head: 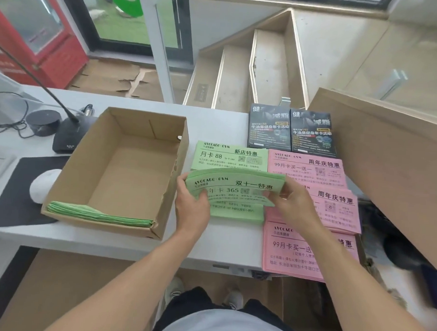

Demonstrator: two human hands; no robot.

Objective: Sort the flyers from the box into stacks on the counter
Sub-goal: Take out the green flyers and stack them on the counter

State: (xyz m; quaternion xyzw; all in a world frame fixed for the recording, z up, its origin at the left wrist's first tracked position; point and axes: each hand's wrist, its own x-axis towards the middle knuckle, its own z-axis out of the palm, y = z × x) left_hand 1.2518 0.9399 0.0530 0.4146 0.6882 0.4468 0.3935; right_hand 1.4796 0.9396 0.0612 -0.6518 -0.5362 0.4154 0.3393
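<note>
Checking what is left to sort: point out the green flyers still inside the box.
The green bundle lying along the box's near wall; other green flyers are outside on the counter.

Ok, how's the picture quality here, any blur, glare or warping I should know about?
Head view: even daylight and soft shadows; wide-angle warping bends the counter edge and box; large print on the green flyers is readable, small print smeared; right hand slightly motion-blurred; glare on the glass at upper right.
</note>
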